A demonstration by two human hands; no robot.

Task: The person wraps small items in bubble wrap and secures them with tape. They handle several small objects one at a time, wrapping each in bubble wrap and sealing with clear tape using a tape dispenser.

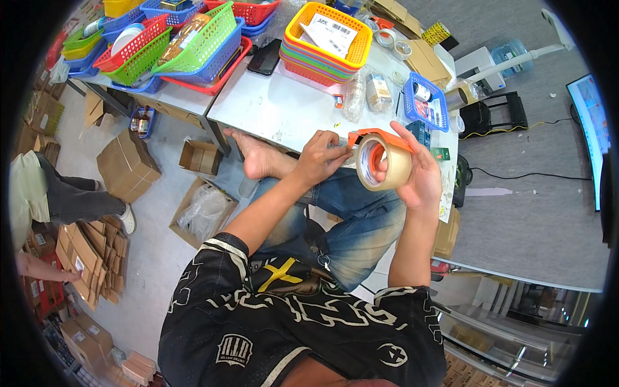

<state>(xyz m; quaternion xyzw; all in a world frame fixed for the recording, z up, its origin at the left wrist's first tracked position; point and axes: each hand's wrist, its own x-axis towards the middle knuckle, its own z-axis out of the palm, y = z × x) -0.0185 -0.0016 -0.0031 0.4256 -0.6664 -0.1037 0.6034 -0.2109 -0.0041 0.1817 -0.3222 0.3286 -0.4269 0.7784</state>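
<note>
My right hand [420, 175] holds an orange tape dispenser [394, 139] loaded with a roll of tan packing tape [393, 169], its fingers wrapped round the far side and through the core. The roll faces me above my lap, near the table's front edge. My left hand [322, 156] is closed in a pinch at the dispenser's cutter end. What its fingertips hold, perhaps the loose tape end, is too small to make out. Close beyond the hands, a blue basket [440, 103] with small packages and a bubble-wrapped item [353, 97] lie on the white table [258, 113].
Stacked colourful baskets [324, 64] with a label sheet on top stand at the back, beside a black phone [264, 58]. More filled baskets [200, 48] sit on the left table. Cardboard boxes [129, 164] cover the floor at left, near another person's leg [84, 193] and hand [61, 274].
</note>
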